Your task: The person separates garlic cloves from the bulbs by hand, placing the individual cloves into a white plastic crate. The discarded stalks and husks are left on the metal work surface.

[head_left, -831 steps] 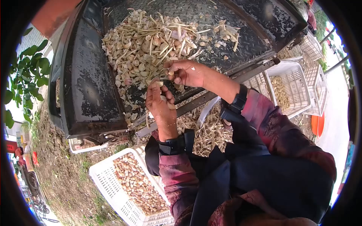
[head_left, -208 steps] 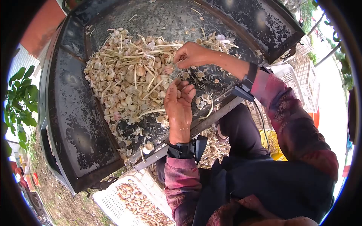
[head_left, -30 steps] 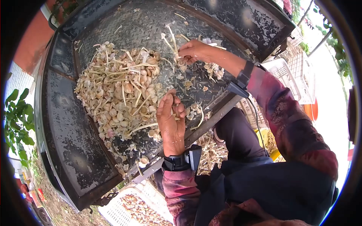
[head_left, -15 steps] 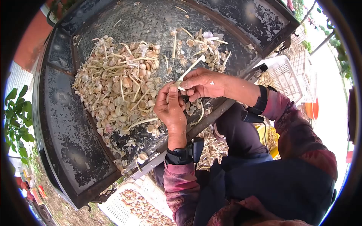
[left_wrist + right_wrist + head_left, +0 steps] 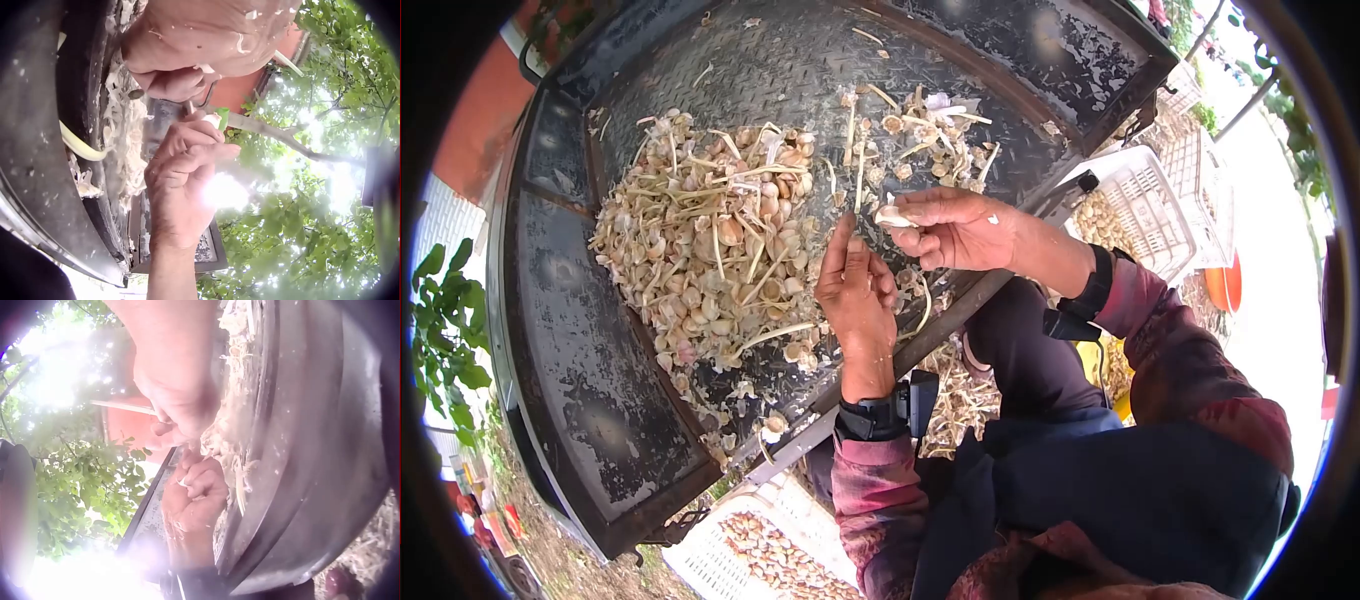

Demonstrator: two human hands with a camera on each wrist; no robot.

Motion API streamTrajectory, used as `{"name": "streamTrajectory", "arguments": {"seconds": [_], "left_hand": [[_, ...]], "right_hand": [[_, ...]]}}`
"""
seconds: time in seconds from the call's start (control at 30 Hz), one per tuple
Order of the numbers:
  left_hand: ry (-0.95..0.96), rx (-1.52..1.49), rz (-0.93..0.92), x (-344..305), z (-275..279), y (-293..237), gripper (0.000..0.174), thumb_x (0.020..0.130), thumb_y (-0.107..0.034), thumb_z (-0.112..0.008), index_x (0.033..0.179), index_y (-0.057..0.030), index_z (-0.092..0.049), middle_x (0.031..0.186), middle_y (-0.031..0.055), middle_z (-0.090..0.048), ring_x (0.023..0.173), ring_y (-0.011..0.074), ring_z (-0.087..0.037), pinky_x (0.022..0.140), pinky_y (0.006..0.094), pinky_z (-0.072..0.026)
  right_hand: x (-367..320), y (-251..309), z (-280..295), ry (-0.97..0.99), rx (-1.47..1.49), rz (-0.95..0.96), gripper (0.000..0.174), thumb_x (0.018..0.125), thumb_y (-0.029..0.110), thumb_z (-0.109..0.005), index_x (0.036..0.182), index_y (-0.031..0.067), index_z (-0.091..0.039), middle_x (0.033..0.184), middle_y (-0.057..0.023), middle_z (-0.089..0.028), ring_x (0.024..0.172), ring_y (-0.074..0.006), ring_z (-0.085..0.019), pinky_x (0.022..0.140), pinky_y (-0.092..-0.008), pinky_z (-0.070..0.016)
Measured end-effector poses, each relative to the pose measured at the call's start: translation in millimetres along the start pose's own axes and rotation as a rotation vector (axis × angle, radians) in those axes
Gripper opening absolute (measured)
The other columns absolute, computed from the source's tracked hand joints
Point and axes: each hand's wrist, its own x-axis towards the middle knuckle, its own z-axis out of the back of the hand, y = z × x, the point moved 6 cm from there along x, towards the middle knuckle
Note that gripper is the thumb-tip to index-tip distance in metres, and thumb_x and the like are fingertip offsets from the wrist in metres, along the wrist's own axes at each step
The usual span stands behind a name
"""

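In the head view my left hand (image 5: pixel 860 295) pinches a thin pale garlic stem (image 5: pixel 860 182) that stands up from its fingertips. Just to its right, my right hand (image 5: pixel 955 228) grips a whitish garlic clove (image 5: pixel 892 216) between thumb and fingers. The left wrist view has the right hand (image 5: pixel 184 172) below with the clove's white end (image 5: pixel 214 120) showing at its fingertips. The far hand in the right wrist view is the left hand (image 5: pixel 195 497), fingers curled. Beyond the hands lies a heap of garlic cloves and stems (image 5: pixel 710 230) on the dark metal truck bed (image 5: pixel 770 70).
A smaller scatter of stems and skins (image 5: pixel 945 140) lies right of the heap. The bed's metal edge (image 5: pixel 945 318) runs below the hands. White plastic crates stand around: one with brownish cloves (image 5: pixel 700 560) at lower left, another (image 5: pixel 1170 210) at right. Leaves (image 5: pixel 450 330) hang at left.
The right hand has come back from the scattered stems to meet the left. Half a second ago both hands worked on one stemmed piece; now the stem is in the left, the clove in the right.
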Motion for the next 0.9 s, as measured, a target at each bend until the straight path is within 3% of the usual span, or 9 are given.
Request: {"name": "streamTrajectory", "arguments": {"seconds": [0.13,0.2,0.33,0.37,0.57,0.7,0.8,0.87,0.9], "left_hand": [[0.045,-0.078,-0.058,3,5,3,0.028,0.089,-0.016,-0.052,0.114,-0.0035,-0.055,0.06,-0.0035,-0.045,0.045,0.0031,-0.037,0.037,0.0166,-0.0264],[0.075,0.021,0.046,-2,2,2,0.025,0.089,-0.019,-0.053,0.108,-0.0029,-0.056,0.061,-0.0033,-0.045,0.047,0.0035,-0.037,0.04,0.0181,-0.027],[0.085,-0.058,0.101,-8,1,1,0.025,0.088,-0.02,-0.055,0.107,-0.0039,-0.054,0.062,-0.0022,-0.045,0.049,0.0053,-0.039,0.041,0.0171,-0.0281],[0.083,-0.089,0.101,-9,-1,0,0.023,0.088,-0.02,-0.055,0.105,-0.0033,-0.055,0.063,-0.002,-0.045,0.049,0.0057,-0.038,0.04,0.0169,-0.0279],[0.171,-0.244,0.131,-7,-4,3,0.026,0.091,-0.023,-0.049,0.109,-0.0031,-0.05,0.065,0.0,-0.047,0.049,0.0065,-0.038,0.038,0.0174,-0.0287],[0.222,-0.376,0.183,-7,-3,5,0.029,0.092,-0.026,-0.046,0.112,-0.0047,-0.047,0.064,-0.0004,-0.046,0.049,0.0062,-0.037,0.037,0.0163,-0.0295],[0.248,-0.447,0.192,-11,-2,4,0.031,0.092,-0.026,-0.046,0.111,-0.002,-0.048,0.066,0.001,-0.048,0.05,0.0062,-0.04,0.037,0.0168,-0.029],[0.247,-0.422,0.195,-13,-4,2,0.033,0.093,-0.03,-0.045,0.112,-0.0026,-0.048,0.067,0.0015,-0.049,0.051,0.0067,-0.04,0.037,0.017,-0.0292],[0.208,-0.409,0.225,-15,-2,3,0.035,0.093,-0.032,-0.043,0.112,-0.0032,-0.048,0.069,0.0014,-0.05,0.052,0.0071,-0.042,0.038,0.0174,-0.0306]], "right_hand": [[-40,-19,-102,0.409,-0.186,-0.115,0.03,0.089,0.01,-0.052,0.11,-0.0104,-0.048,0.085,-0.0112,-0.055,0.066,-0.0103,-0.053,0.052,-0.0239,-0.0489],[-64,-25,-149,0.559,-0.291,-0.286,0.03,0.087,0.007,-0.054,0.111,-0.0105,-0.048,0.088,-0.0162,-0.058,0.07,-0.0135,-0.056,0.056,-0.0255,-0.0493],[-90,-49,-184,0.975,-0.207,-0.287,0.038,0.086,0.005,-0.056,0.116,-0.0144,-0.043,0.1,-0.0193,-0.06,0.074,-0.0166,-0.063,0.061,-0.0246,-0.0508],[-94,-49,-192,0.917,-0.001,-0.243,0.03,0.087,0.001,-0.052,0.112,-0.0138,-0.047,0.097,-0.0191,-0.061,0.08,-0.0165,-0.063,0.061,-0.0242,-0.0511],[-84,-35,-202,1.06,-0.246,0.04,0.029,0.086,0.001,-0.052,0.111,-0.0136,-0.048,0.092,-0.0193,-0.062,0.078,-0.0177,-0.064,0.062,-0.0251,-0.0512],[-88,-33,-204,1.03,-0.239,0.021,0.026,0.085,0.0,-0.054,0.107,-0.0137,-0.051,0.089,-0.0191,-0.063,0.078,-0.0192,-0.065,0.063,-0.0253,-0.0513],[-81,-10,-204,0.794,-0.285,0.368,0.009,0.082,-0.004,-0.055,0.086,-0.0114,-0.059,0.076,-0.0155,-0.064,0.062,-0.0161,-0.064,0.053,-0.0239,-0.0502],[-78,-5,-189,0.961,-0.683,0.392,0.026,0.087,0.006,-0.055,0.107,-0.0091,-0.054,0.092,-0.0157,-0.061,0.073,-0.0149,-0.06,0.061,-0.0259,-0.047],[-67,0,-176,0.861,-0.917,0.416,0.027,0.088,0.011,-0.054,0.109,-0.0063,-0.053,0.09,-0.0114,-0.061,0.073,-0.0133,-0.059,0.062,-0.0245,-0.0477]]}}
